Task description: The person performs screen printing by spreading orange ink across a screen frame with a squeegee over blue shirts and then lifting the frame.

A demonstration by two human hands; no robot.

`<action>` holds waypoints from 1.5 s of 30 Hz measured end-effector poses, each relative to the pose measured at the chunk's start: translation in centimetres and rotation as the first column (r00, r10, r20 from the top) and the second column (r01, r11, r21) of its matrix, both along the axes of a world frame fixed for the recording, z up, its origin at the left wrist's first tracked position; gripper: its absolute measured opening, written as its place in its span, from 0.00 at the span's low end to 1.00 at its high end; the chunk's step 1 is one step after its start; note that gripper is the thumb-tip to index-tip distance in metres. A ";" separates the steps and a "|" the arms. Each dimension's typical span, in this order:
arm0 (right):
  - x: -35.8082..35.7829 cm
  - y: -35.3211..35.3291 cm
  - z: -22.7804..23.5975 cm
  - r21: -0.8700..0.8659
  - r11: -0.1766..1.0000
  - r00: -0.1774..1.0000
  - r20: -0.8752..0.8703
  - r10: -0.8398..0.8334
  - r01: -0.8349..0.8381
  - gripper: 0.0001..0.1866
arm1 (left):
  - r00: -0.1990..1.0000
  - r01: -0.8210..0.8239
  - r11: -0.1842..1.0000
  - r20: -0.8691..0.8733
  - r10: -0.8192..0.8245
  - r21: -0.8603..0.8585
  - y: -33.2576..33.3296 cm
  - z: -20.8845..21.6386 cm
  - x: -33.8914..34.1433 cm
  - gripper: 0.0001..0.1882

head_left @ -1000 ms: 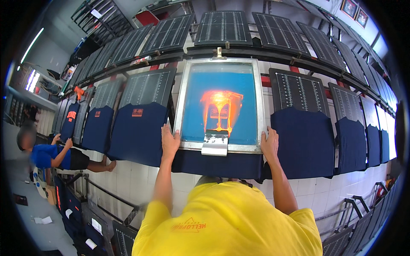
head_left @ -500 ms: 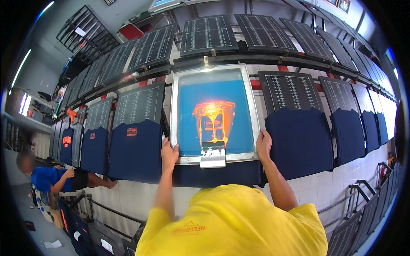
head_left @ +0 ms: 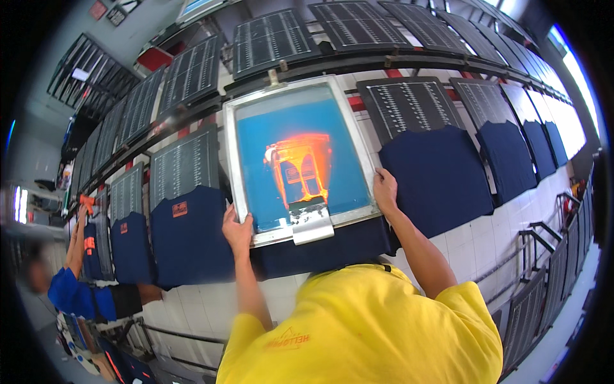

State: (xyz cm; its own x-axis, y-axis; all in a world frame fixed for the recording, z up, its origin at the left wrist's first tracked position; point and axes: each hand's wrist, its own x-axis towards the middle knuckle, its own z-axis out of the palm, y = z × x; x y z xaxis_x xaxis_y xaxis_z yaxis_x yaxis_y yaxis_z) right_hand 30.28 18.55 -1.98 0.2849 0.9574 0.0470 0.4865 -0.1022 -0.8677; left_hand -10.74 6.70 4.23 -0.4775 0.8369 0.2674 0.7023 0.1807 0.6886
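A screen-printing frame (head_left: 362,147) with silvery metal edges and blue mesh (head_left: 256,128) lies in front of me. My left hand (head_left: 238,229) grips its lower left side, the thumb on top. At the lower right side my right hand (head_left: 385,190) has its fingers closed round the edge. Orange ink (head_left: 313,142) is smeared over the middle of the mesh, around small dark print shapes. A metal squeegee (head_left: 312,223) leans on the frame's near edge, its blade end in the ink. Below the frame shows the lower part of a navy shirt (head_left: 320,256).
Beside the frame, a navy shirt with an orange print (head_left: 192,237) lies on the left board and a plain navy shirt (head_left: 435,169) on the right one. More black marked boards (head_left: 355,25) line the far rail. At far left, a co-worker in blue (head_left: 73,294) reaches toward an orange object (head_left: 87,201).
The whole view has tilted and shifted, so the frame appears further left and slanted. Both my hands keep their grip. The co-worker has raised their arms toward the orange object.
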 end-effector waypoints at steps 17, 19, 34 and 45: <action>22.5 0.4 3.9 0.063 0.996 0.998 -0.019 -0.056 0.057 0.12 | 0.989 0.039 0.999 0.139 -0.039 0.000 0.6 1.4 21.9 0.23; 28.2 0.6 3.4 0.045 0.997 0.997 -0.042 -0.057 0.059 0.12 | 0.988 0.048 0.999 0.147 -0.048 0.002 1.2 1.0 27.4 0.22; 45.1 7.9 0.0 0.022 0.997 0.995 0.064 -0.077 0.076 0.13 | 0.981 0.106 0.994 0.164 -0.108 0.021 8.9 -2.4 42.9 0.19; 45.5 10.9 -2.0 0.090 0.996 0.998 0.061 -0.029 0.024 0.14 | 0.987 0.077 0.997 0.142 -0.076 -0.003 10.4 -2.5 43.6 0.21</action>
